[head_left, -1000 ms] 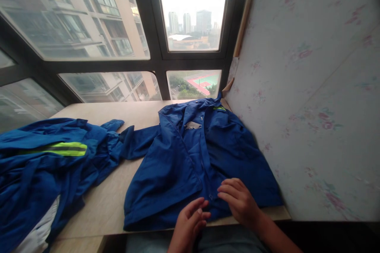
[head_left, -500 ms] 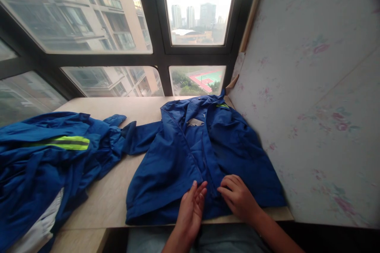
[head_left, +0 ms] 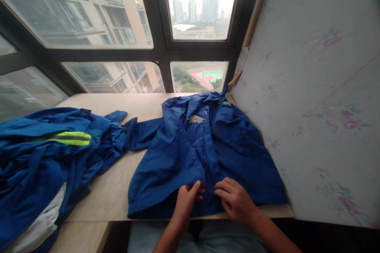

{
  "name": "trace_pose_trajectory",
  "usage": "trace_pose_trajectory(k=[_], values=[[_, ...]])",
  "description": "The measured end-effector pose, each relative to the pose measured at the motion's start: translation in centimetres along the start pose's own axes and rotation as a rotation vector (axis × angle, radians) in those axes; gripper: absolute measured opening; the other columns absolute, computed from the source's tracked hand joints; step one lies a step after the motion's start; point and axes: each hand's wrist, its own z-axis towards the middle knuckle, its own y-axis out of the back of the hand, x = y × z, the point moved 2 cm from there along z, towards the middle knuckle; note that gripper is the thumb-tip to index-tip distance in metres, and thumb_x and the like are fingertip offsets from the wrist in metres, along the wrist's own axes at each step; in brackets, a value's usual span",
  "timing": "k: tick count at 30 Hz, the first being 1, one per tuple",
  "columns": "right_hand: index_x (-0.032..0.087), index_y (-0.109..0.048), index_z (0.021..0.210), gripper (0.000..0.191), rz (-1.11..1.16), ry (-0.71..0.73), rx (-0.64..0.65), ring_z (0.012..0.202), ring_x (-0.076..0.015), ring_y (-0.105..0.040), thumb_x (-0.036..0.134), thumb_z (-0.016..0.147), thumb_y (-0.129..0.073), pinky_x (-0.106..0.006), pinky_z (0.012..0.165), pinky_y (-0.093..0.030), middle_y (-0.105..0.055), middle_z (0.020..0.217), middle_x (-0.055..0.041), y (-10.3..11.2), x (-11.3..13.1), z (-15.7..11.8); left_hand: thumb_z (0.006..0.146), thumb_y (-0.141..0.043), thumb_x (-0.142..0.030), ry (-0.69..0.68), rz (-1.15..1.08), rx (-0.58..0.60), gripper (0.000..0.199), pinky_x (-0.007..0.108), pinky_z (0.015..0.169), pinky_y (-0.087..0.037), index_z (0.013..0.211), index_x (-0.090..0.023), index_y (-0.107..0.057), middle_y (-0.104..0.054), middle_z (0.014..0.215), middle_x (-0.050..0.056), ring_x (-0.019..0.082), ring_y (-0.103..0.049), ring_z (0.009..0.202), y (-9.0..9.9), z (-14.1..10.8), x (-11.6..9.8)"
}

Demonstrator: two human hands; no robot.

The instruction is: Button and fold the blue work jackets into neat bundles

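Observation:
A blue jacket (head_left: 166, 162) lies spread on the ledge, its front parted and its collar toward the window. My left hand (head_left: 187, 199) pinches the lower corner of the left front panel, thumb on top and fingers beneath. On the other side of the gap, my right hand (head_left: 233, 197) has its fingertips closed on the lower edge of the right front panel, by the zipper (head_left: 205, 162). My fingers hide the zipper's bottom end. Inside the neck shows a pale label (head_left: 196, 119).
Another blue garment (head_left: 97, 142) with a yellow-green reflective strip (head_left: 73, 138) lies crumpled at left, its white lining partly showing. The pale ledge (head_left: 101, 201) ends in front of my legs. A window frame (head_left: 118, 55) stands behind; a floral-papered wall (head_left: 311, 126) bounds the right.
My left hand has turned and closed its fingers on the left panel's corner. My right hand has shifted slightly left onto the edge of the right panel. The view has tilted slightly.

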Motion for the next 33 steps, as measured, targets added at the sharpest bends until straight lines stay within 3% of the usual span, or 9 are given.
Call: trace_pose_trajectory(k=[3, 9, 16, 20, 25, 33], values=[[0.021, -0.064, 0.111, 0.028, -0.011, -0.034, 0.051, 0.092, -0.0213, -0.058, 0.008, 0.088, -0.056, -0.036, 0.082, -0.049, -0.066, 0.103, -0.0064, 0.0, 0.3, 0.3, 0.067, -0.081, -0.040, 0.009, -0.007, -0.010, 0.036, 0.024, 0.054, -0.052, 0.083, -0.008, -0.074, -0.075, 0.086, 0.014, 0.019, -0.067, 0.069, 0.1, 0.4, -0.1], [0.024, -0.061, 0.120, 0.043, -0.107, -0.149, 0.169, 0.092, -0.0221, -0.059, 0.017, 0.080, -0.074, -0.034, 0.079, -0.049, -0.063, 0.102, -0.0044, -0.8, 0.3, 1.1, 0.067, -0.081, -0.040, 0.021, -0.009, 0.034, 0.039, 0.024, 0.056, -0.053, 0.088, -0.008, -0.073, -0.075, 0.087, 0.014, 0.019, -0.067, 0.073, 0.1, 0.9, 0.1], [0.025, -0.066, 0.102, 0.020, -0.127, -0.180, 0.217, 0.085, -0.0178, -0.060, 0.015, 0.085, -0.068, -0.027, 0.070, -0.044, -0.062, 0.093, -0.0016, -1.6, -0.1, 1.9, 0.062, -0.084, -0.045, 0.021, 0.086, 0.066, 0.041, 0.029, 0.060, -0.055, 0.079, -0.010, -0.074, -0.075, 0.079, 0.013, 0.023, -0.069, 0.073, 0.4, 0.9, 0.6], [0.023, -0.067, 0.096, 0.013, -0.133, -0.157, 0.129, 0.082, -0.0176, -0.060, 0.013, 0.089, -0.062, -0.027, 0.068, -0.043, -0.063, 0.089, -0.0019, -2.0, -0.3, 1.7, 0.062, -0.082, -0.052, 0.005, 0.178, 0.066, 0.042, 0.031, 0.063, -0.055, 0.073, -0.012, -0.073, -0.074, 0.072, 0.011, 0.022, -0.068, 0.065, 0.5, 0.9, 0.9], [0.020, -0.066, 0.095, 0.015, -0.042, -0.105, -0.112, 0.077, -0.0158, -0.061, 0.012, 0.094, -0.054, -0.026, 0.069, -0.044, -0.063, 0.085, -0.0028, -2.3, 0.2, 1.1, 0.064, -0.077, -0.057, -0.019, 0.259, 0.047, 0.047, 0.031, 0.062, -0.053, 0.071, -0.012, -0.073, -0.073, 0.069, 0.011, 0.022, -0.067, 0.060, 0.4, 0.9, 1.2], [0.018, -0.067, 0.096, 0.015, -0.061, -0.056, -0.333, 0.072, -0.0145, -0.061, 0.011, 0.094, -0.054, -0.026, 0.068, -0.047, -0.063, 0.079, -0.0037, -2.0, 1.6, 0.9, 0.064, -0.075, -0.059, -0.038, 0.224, 0.036, 0.050, 0.028, 0.056, -0.051, 0.074, -0.010, -0.072, -0.072, 0.068, 0.010, 0.018, -0.063, 0.054, 0.3, 1.3, 1.4]])
